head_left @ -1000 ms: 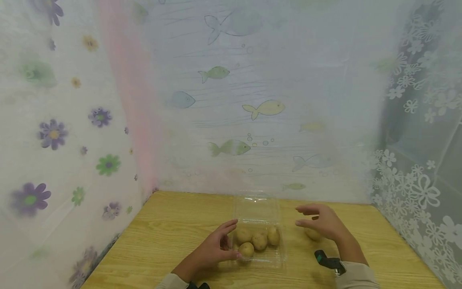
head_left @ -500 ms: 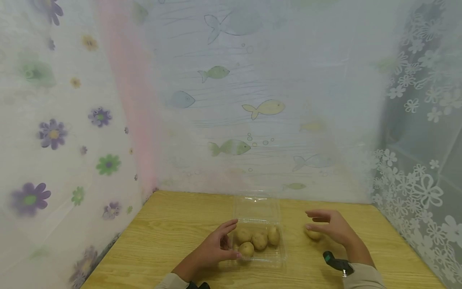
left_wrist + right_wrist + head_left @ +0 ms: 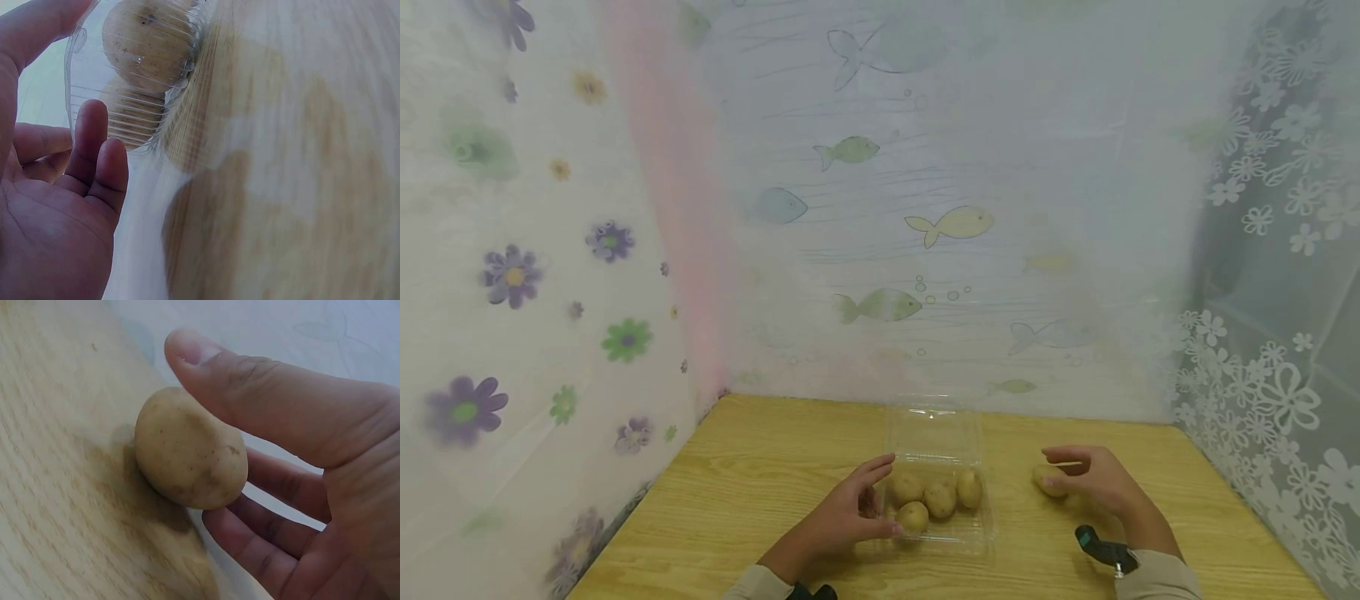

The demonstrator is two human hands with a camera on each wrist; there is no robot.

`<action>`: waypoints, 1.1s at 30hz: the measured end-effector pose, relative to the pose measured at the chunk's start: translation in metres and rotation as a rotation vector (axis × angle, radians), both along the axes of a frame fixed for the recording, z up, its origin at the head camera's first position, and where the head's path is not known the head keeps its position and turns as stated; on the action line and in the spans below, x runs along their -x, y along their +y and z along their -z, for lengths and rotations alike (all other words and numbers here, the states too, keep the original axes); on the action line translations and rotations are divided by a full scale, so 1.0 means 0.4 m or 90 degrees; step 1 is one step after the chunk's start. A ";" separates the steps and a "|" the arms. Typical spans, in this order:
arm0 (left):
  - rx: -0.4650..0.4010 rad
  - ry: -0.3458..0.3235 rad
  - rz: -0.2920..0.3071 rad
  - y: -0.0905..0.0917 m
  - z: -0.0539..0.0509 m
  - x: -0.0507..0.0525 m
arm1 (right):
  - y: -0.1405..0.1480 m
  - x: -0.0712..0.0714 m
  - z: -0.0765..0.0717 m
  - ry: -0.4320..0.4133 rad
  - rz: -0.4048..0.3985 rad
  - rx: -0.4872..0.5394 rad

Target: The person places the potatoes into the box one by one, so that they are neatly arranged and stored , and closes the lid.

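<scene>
A clear plastic clamshell container (image 3: 988,533) stands on the table with its lid raised at the back. Several potatoes (image 3: 939,500) lie in its base. My left hand (image 3: 842,515) holds the container's left end, thumb at the front corner and fingers along the side; the left wrist view shows the ribbed wall close to the fingers. To the right, a single potato (image 3: 187,447) rests on the table. My right hand (image 3: 1097,482) spreads around it, the thumb on the near side and the fingers beyond. Whether the fingers press on it cannot be told.
The wood-grain table (image 3: 760,450) reaches back to a curtain (image 3: 962,350) printed with fish. Flowered sheets hang at the left and right sides. A dark wrist mount (image 3: 1103,550) sits on the right wrist.
My right hand has moved right and down, from beside the container to around the single potato. My left hand and the container stay in place.
</scene>
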State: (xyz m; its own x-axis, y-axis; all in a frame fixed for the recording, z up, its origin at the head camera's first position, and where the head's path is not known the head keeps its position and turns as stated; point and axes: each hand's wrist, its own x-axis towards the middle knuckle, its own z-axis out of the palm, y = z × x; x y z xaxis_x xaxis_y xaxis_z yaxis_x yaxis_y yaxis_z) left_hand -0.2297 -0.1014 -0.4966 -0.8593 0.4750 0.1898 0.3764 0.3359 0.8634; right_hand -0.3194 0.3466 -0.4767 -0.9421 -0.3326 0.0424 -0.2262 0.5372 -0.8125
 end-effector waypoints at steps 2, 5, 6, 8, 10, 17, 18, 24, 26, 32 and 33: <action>0.000 0.001 0.000 0.001 -0.001 -0.001 | 0.004 0.000 0.004 -0.002 -0.002 -0.009; 0.000 -0.002 0.001 0.002 -0.002 -0.002 | 0.008 -0.003 0.008 -0.004 -0.002 -0.013; 0.000 -0.003 0.001 0.002 -0.002 -0.002 | 0.009 -0.004 0.009 -0.003 -0.004 -0.012; -0.001 -0.005 0.002 0.003 -0.003 -0.003 | 0.010 -0.005 0.012 -0.003 -0.003 -0.009; -0.002 -0.006 0.005 0.003 -0.003 -0.002 | 0.011 -0.005 0.016 -0.002 0.001 -0.012; 0.004 -0.003 0.001 0.001 -0.001 0.000 | 0.014 -0.003 0.022 -0.005 0.008 -0.028; 0.006 0.001 0.001 0.000 -0.001 0.000 | 0.014 -0.003 0.021 -0.007 0.006 -0.029; 0.004 0.017 -0.006 0.003 -0.008 0.004 | 0.021 0.000 0.005 -0.007 -0.025 -0.017; 0.004 0.018 -0.008 0.004 -0.009 0.002 | 0.026 0.002 0.010 -0.002 -0.045 -0.005; -0.009 0.017 -0.004 0.002 -0.006 -0.003 | 0.036 0.004 0.040 0.013 -0.062 0.026; -0.012 0.017 -0.002 0.002 -0.006 -0.003 | 0.036 0.003 0.041 0.015 -0.054 0.026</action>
State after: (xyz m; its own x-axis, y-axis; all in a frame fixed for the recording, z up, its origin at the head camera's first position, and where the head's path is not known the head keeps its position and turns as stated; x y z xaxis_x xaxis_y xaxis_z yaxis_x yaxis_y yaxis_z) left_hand -0.2286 -0.1005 -0.4942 -0.8549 0.4690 0.2218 0.3989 0.3207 0.8591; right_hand -0.3205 0.3609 -0.4933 -0.9090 -0.4093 0.0790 -0.2889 0.4822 -0.8271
